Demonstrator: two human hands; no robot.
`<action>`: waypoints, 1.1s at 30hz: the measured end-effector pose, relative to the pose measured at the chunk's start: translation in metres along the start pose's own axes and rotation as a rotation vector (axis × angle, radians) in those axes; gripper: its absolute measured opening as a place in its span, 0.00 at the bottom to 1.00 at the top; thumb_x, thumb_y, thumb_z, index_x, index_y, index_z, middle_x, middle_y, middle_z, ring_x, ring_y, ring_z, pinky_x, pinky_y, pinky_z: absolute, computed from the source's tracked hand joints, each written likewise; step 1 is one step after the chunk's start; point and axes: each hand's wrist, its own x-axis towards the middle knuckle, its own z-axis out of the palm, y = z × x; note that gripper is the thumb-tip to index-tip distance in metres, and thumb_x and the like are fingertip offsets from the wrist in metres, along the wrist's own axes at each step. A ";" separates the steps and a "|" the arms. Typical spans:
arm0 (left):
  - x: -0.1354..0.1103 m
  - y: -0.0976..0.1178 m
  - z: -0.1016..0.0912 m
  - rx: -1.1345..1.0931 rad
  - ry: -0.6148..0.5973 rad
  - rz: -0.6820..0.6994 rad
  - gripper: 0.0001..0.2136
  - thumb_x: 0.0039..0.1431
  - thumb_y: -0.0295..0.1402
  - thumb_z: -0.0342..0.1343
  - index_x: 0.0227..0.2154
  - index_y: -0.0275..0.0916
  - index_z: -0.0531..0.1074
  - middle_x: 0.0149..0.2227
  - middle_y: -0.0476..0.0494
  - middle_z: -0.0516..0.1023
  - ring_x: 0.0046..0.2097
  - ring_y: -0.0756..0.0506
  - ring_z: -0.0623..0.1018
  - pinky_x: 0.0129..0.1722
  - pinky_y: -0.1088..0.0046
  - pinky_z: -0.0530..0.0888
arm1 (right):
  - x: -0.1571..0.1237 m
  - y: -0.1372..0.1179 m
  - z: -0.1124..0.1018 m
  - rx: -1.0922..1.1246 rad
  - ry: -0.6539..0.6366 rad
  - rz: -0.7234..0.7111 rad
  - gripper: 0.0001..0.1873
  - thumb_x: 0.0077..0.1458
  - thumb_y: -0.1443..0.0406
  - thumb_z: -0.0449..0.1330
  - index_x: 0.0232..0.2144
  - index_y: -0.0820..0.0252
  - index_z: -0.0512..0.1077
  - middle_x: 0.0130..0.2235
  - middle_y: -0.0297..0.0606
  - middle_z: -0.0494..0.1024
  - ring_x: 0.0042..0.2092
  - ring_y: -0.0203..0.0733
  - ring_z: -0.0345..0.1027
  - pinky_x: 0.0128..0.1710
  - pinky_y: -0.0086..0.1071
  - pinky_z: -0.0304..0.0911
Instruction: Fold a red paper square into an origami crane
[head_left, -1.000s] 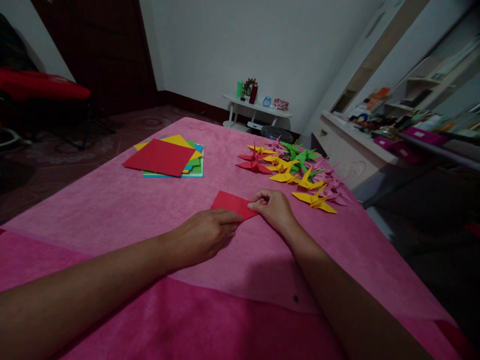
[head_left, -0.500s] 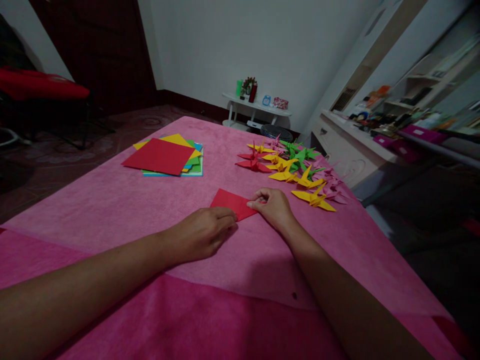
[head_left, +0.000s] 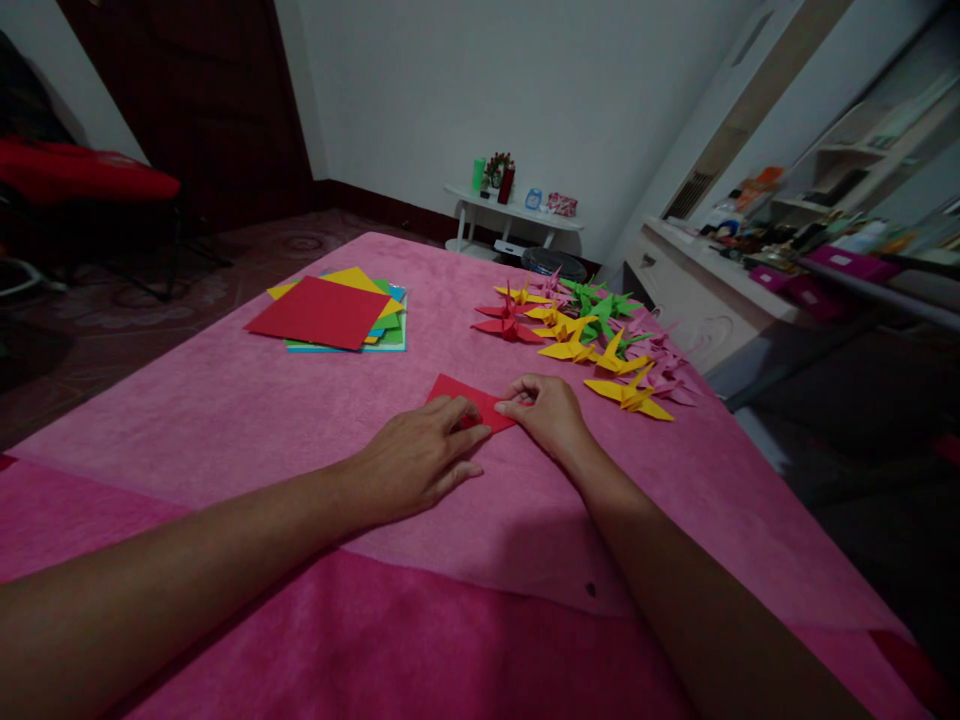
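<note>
A folded red paper (head_left: pixel 459 392) lies on the pink cloth (head_left: pixel 225 420) in front of me. My left hand (head_left: pixel 416 460) rests flat on its near part, fingers stretched out and pressing it down. My right hand (head_left: pixel 546 412) is curled, pinching the paper's right corner between thumb and fingers. Most of the paper is hidden under my left fingers.
A stack of coloured paper sheets (head_left: pixel 330 312) with a red one on top lies at the far left. Several folded paper cranes (head_left: pixel 585 340) in red, yellow, green and pink sit at the far right. A cluttered dresser (head_left: pixel 697 290) stands beyond the right edge.
My left hand has slid forward onto the red paper and its fingers have spread flat. My right hand has kept its pinch on the corner.
</note>
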 end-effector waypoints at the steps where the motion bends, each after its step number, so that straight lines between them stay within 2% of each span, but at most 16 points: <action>1: 0.000 0.000 0.000 0.007 -0.007 -0.002 0.21 0.65 0.43 0.44 0.54 0.37 0.67 0.49 0.37 0.68 0.48 0.41 0.69 0.48 0.61 0.72 | 0.000 0.001 0.000 -0.002 0.003 -0.001 0.06 0.42 0.65 0.67 0.26 0.60 0.76 0.25 0.33 0.76 0.26 0.35 0.67 0.26 0.27 0.59; 7: 0.002 0.000 -0.001 0.073 -0.021 0.038 0.20 0.66 0.42 0.42 0.53 0.36 0.68 0.54 0.38 0.69 0.49 0.40 0.68 0.49 0.59 0.70 | -0.001 0.000 0.001 0.004 0.009 0.005 0.06 0.42 0.64 0.66 0.25 0.60 0.76 0.25 0.33 0.76 0.26 0.35 0.68 0.26 0.27 0.59; 18: 0.009 0.001 -0.004 0.068 -0.015 0.057 0.16 0.66 0.39 0.44 0.44 0.36 0.74 0.46 0.40 0.76 0.43 0.42 0.70 0.44 0.63 0.71 | -0.005 -0.007 0.002 -0.018 0.079 0.034 0.04 0.41 0.65 0.66 0.24 0.59 0.75 0.23 0.32 0.75 0.26 0.35 0.66 0.26 0.27 0.58; 22: 0.013 -0.001 -0.004 0.036 0.010 0.038 0.15 0.66 0.38 0.45 0.41 0.37 0.75 0.47 0.41 0.76 0.44 0.43 0.71 0.44 0.64 0.70 | -0.005 -0.007 0.001 -0.025 0.073 0.024 0.05 0.42 0.64 0.66 0.24 0.59 0.75 0.24 0.33 0.75 0.27 0.35 0.67 0.26 0.27 0.59; 27: 0.015 -0.005 0.000 0.038 0.036 0.044 0.15 0.67 0.36 0.43 0.39 0.38 0.76 0.46 0.43 0.77 0.41 0.44 0.72 0.42 0.65 0.70 | -0.002 -0.001 -0.005 0.037 -0.004 0.005 0.06 0.40 0.65 0.67 0.25 0.60 0.75 0.24 0.32 0.75 0.26 0.34 0.66 0.26 0.26 0.59; 33: 0.017 -0.005 0.000 0.023 -0.004 0.036 0.13 0.66 0.34 0.44 0.38 0.38 0.75 0.41 0.44 0.78 0.39 0.44 0.71 0.41 0.66 0.68 | 0.004 0.004 -0.020 0.285 -0.210 0.095 0.08 0.37 0.70 0.65 0.26 0.63 0.74 0.22 0.29 0.71 0.25 0.31 0.63 0.27 0.26 0.60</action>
